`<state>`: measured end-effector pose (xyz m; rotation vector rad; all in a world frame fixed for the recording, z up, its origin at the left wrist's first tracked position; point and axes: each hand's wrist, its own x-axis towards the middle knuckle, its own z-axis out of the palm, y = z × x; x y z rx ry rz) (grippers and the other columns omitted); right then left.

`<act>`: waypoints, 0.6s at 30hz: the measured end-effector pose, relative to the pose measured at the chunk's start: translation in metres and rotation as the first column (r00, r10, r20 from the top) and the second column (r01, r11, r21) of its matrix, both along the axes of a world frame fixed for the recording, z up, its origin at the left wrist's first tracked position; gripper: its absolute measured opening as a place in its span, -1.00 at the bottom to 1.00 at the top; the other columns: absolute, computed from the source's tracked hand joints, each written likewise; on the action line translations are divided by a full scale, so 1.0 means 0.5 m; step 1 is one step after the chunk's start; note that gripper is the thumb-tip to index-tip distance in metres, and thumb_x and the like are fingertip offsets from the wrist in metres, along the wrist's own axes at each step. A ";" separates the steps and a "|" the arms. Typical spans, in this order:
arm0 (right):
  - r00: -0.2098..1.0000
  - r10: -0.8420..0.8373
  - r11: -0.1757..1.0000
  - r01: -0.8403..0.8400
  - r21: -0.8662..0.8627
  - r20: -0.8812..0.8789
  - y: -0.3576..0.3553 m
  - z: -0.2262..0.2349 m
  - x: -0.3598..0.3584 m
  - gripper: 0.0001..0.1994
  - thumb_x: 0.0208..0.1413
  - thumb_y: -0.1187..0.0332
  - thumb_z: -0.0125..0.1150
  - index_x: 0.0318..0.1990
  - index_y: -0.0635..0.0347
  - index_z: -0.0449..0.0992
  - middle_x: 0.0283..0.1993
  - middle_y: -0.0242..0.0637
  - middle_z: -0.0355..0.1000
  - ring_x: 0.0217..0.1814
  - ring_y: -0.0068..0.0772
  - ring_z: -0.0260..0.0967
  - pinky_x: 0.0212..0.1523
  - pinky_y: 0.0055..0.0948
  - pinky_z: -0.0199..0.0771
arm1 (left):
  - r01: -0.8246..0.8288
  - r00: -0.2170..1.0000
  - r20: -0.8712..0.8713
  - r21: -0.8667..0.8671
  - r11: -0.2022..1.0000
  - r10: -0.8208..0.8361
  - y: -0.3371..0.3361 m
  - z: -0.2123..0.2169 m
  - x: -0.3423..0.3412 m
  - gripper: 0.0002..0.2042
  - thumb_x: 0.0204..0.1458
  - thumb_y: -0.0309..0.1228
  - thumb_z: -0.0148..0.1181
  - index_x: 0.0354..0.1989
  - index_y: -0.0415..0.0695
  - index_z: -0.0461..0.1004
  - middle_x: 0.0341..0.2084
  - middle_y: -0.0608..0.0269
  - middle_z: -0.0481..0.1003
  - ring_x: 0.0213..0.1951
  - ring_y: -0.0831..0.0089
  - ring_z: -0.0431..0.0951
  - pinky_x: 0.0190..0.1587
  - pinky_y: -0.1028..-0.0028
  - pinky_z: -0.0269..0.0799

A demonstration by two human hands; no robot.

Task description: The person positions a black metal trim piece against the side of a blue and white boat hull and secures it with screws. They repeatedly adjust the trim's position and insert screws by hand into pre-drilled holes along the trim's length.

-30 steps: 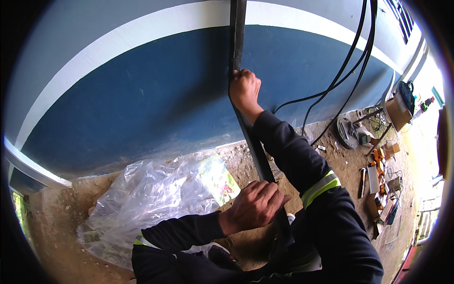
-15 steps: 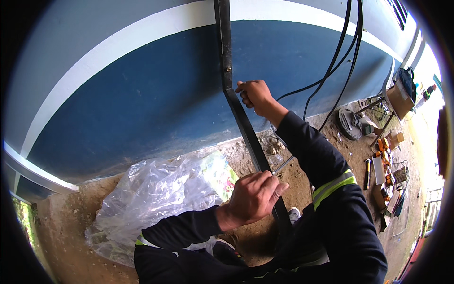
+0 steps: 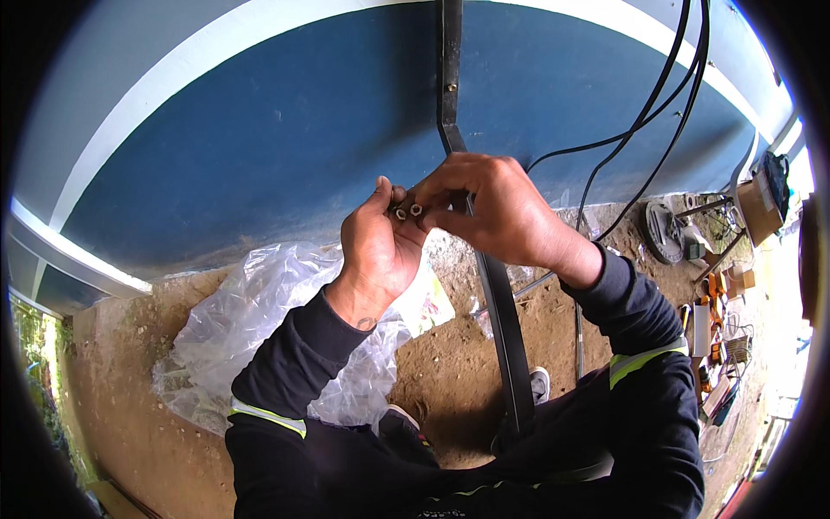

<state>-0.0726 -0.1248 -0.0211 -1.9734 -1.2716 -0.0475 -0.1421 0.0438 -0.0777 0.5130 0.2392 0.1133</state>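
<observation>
In front of my chest, my left hand (image 3: 377, 246) is turned palm up and cupped, with small metal nuts (image 3: 401, 214) resting at its fingers. From the right, my right hand (image 3: 510, 212) reaches over the left palm. Its thumb and index finger are pinched at another small nut (image 3: 416, 209), touching the left hand's fingers. Beyond and below the hands, a black metal bar (image 3: 500, 316) leans against the blue wall. A bolt (image 3: 450, 87) shows on its upper length. The right hand hides the bar's middle, just below its bend.
Crumpled clear plastic sheeting (image 3: 259, 324) lies on the dirt floor at left. Black cables (image 3: 641, 125) hang along the blue wall (image 3: 259, 147). At right are a round black base (image 3: 662, 233), a cardboard box (image 3: 761, 212) and scattered orange-and-black tools (image 3: 718, 320).
My right hand has come away from the bar's bend to the left hand. My left hand has risen and turned palm up, so the nuts now show. The view has shifted slightly.
</observation>
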 end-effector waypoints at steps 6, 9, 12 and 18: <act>0.987 -0.077 0.997 0.079 -0.008 0.139 0.012 -0.027 -0.021 -0.78 0.02 0.55 0.49 -0.13 0.23 0.74 -0.13 -0.16 0.65 -0.18 -0.15 0.69 -0.13 -0.24 0.71 | 0.031 0.996 0.082 0.006 0.999 -0.031 -0.004 -0.007 -0.018 -0.69 0.52 -0.26 -0.05 -0.30 -0.13 0.41 -0.36 0.26 0.49 -0.23 0.33 0.53 -0.04 0.28 0.51; 0.969 -0.086 0.996 0.074 0.058 0.233 0.015 -0.046 -0.028 -0.80 0.05 0.50 0.47 -0.14 0.21 0.74 -0.15 -0.18 0.65 -0.20 -0.10 0.67 -0.16 -0.21 0.69 | -0.010 0.997 0.076 -0.040 0.999 0.013 -0.002 -0.018 -0.019 -0.71 0.51 -0.27 -0.02 -0.30 -0.11 0.43 -0.36 0.26 0.50 -0.24 0.35 0.52 -0.02 0.27 0.50; 0.930 -0.082 0.994 0.052 0.092 0.359 0.020 -0.052 -0.032 -0.85 0.07 0.50 0.45 -0.18 0.24 0.72 -0.21 -0.19 0.61 -0.18 -0.07 0.64 -0.17 -0.20 0.67 | -0.019 0.999 0.046 -0.035 0.999 0.020 -0.007 -0.017 -0.018 -0.74 0.48 -0.27 0.04 -0.30 -0.08 0.46 -0.38 0.30 0.50 -0.25 0.39 0.52 0.01 0.27 0.49; 0.967 -0.155 0.962 0.101 0.252 0.204 0.009 -0.021 0.005 -0.93 0.08 0.56 0.29 -0.27 0.27 0.63 -0.25 -0.11 0.58 -0.21 0.04 0.61 -0.20 -0.12 0.64 | -0.067 0.989 -0.128 0.069 0.995 0.076 -0.020 -0.008 -0.006 -0.71 0.47 -0.23 0.06 -0.33 -0.09 0.43 -0.42 0.21 0.48 -0.31 0.29 0.51 -0.17 0.27 0.50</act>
